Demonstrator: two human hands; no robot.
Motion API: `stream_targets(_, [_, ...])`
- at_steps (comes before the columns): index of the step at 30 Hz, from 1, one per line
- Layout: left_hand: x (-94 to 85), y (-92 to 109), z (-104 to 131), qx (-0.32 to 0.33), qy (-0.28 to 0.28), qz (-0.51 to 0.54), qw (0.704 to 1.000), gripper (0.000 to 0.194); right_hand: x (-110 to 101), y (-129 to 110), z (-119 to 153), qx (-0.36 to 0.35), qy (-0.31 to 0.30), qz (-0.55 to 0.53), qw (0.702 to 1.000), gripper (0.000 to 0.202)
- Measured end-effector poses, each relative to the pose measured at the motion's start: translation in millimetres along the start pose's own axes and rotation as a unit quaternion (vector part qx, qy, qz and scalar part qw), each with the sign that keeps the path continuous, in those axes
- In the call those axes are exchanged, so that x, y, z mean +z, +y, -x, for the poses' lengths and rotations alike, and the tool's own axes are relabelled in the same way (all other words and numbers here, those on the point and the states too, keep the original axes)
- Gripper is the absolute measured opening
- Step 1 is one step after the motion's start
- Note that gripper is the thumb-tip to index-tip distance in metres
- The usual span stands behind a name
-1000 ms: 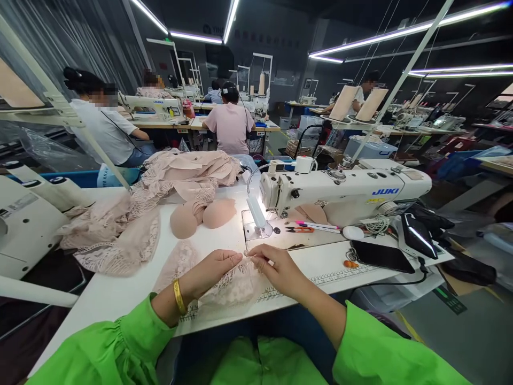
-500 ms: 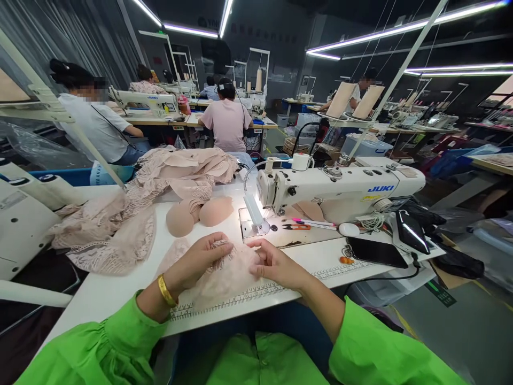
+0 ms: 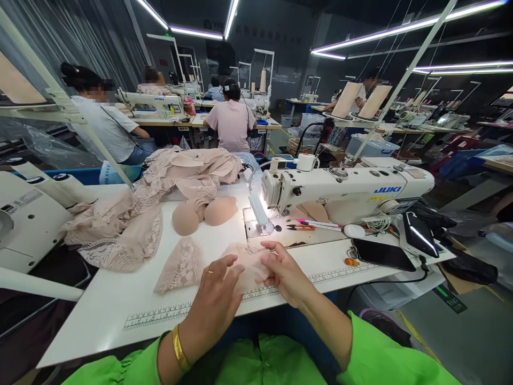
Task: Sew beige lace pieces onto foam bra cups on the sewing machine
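Note:
A sheer beige lace fabric piece (image 3: 244, 255) is pinched at its right side by my right hand (image 3: 287, 272), just above the table's front edge. My left hand (image 3: 216, 291) is at the lower left of this piece, its fingers bent but apart; whether a fingertip touches the fabric is unclear. Flat on the table to the left lies a second lace piece (image 3: 181, 267), roughly triangular. Behind it rest two moulded beige bra cups (image 3: 220, 211). The needle area of a white sewing machine (image 3: 340, 187) is lit just beyond my right hand.
Beige lace garments (image 3: 188, 166) are heaped at the back left. Orange thread snips (image 3: 300, 228), pens, a white round object (image 3: 355, 231) and a black phone (image 3: 382, 254) lie right of the needle. A ruler strip (image 3: 156, 315) runs along the table's front edge. Other people sit at machines beyond.
My left hand has come off the lace, moving down and toward me with its fingers spreading. The right hand keeps its pinch. The second lace piece is now uncovered, and the view has shifted slightly.

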State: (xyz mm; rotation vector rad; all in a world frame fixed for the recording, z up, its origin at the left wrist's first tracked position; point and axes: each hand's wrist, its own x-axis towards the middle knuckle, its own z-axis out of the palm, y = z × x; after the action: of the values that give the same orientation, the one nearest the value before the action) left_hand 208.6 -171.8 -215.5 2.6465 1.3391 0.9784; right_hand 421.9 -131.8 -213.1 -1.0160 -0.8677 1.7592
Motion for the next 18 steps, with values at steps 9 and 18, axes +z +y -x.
stream_targets(9, [-15.2, -9.4, -5.1, -0.054, -0.065, 0.129, 0.988, 0.020, -23.7, 3.0, 33.3, -0.252, -0.040, 0.446, 0.858, 0.054])
stream_targets(18, [-35.9, -21.3, -39.4, -0.228, -0.203, 0.291, 0.907, 0.044, 7.5, -28.5, -0.5, -0.177, -0.173, 0.348, 0.904, 0.029])
